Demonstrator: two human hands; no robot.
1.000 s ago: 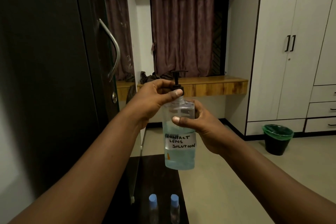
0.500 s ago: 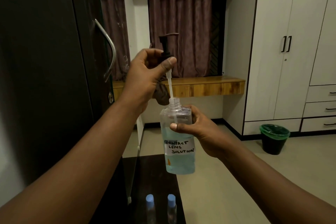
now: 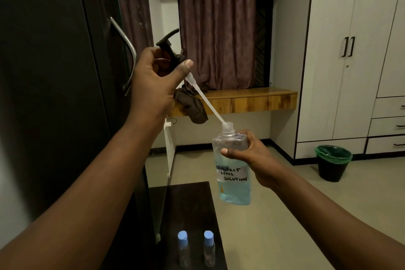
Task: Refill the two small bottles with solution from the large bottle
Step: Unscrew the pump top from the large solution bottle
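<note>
My right hand [image 3: 249,153] grips the large clear bottle [image 3: 233,173] of blue liquid, labelled "contact lens solution", in the air above the table's far edge. Its neck is uncapped. My left hand [image 3: 155,79] holds the black pump head [image 3: 169,47] up and to the left, tilted. The pump's white tube [image 3: 206,103] slants down, its tip just at the bottle's mouth. Two small clear bottles with blue caps, one on the left [image 3: 183,250] and one on the right [image 3: 209,249], stand upright side by side on the dark table [image 3: 186,201] below.
A dark wardrobe door with a metal handle [image 3: 127,50] stands close on the left. A wooden desk [image 3: 247,99] with a brown cloth lies ahead. White wardrobes and a black bin [image 3: 333,163] are on the right, across a bare floor.
My left hand has unscrewed the pump and lifted it up and left, drawing its tube almost fully out of the bottle. My right hand has lowered the bottle to the right.
</note>
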